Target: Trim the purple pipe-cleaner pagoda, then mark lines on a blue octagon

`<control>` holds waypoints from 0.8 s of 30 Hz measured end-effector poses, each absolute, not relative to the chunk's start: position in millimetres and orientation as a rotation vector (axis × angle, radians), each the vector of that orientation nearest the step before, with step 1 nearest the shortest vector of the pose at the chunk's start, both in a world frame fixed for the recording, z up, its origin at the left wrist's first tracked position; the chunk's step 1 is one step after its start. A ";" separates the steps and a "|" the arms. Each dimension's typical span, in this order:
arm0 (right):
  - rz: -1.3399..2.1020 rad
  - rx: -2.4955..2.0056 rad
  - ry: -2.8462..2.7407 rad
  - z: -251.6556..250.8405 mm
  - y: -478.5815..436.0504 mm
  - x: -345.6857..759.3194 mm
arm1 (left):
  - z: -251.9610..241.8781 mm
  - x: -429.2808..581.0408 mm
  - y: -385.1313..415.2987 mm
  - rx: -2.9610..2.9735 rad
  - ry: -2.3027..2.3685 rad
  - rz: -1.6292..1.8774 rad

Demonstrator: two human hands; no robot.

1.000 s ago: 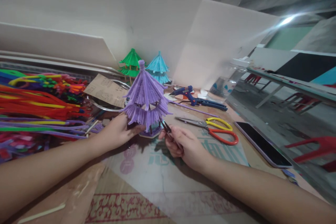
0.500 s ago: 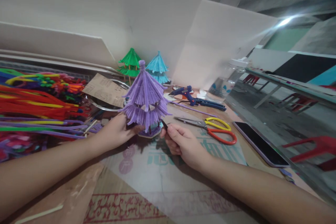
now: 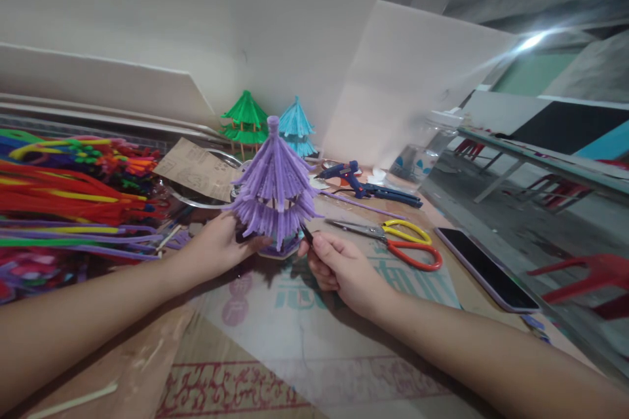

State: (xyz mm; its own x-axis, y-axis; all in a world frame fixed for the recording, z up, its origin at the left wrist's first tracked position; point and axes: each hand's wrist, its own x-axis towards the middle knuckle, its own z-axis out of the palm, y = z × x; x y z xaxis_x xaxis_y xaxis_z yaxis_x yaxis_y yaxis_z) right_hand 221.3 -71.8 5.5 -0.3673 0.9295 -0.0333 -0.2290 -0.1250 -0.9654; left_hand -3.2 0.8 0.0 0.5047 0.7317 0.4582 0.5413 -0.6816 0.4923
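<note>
A purple two-tiered pavilion model (image 3: 276, 190), its roofs made of pipe cleaners, stands upright in front of me on a small flat base. My left hand (image 3: 228, 245) grips that base from the left, the fingers partly hidden behind the lower roof. Pinched in my right hand (image 3: 337, 262) is a thin black tool with a pointed end (image 3: 306, 233), its tip close under the right edge of the lower roof. I cannot make out its exact kind. Scissors (image 3: 386, 233) with one yellow and one red handle lie just beyond my right hand.
Green (image 3: 246, 118) and light blue (image 3: 295, 127) pavilion models stand at the back. A blue glue gun (image 3: 348, 173) and dark blue pliers (image 3: 393, 194) lie behind the scissors. Coloured pipe cleaners (image 3: 73, 190) fill the left side. A phone (image 3: 486, 268) rests along the right table edge.
The purple pavilion has turned a little and its top has shifted slightly right and down. My right hand with the black tool has hardly moved.
</note>
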 end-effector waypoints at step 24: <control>1.622 -0.887 -1.210 4.3 -70.3 222.4 | -2.7 -3.7 2.1 2.452 1.086 0.960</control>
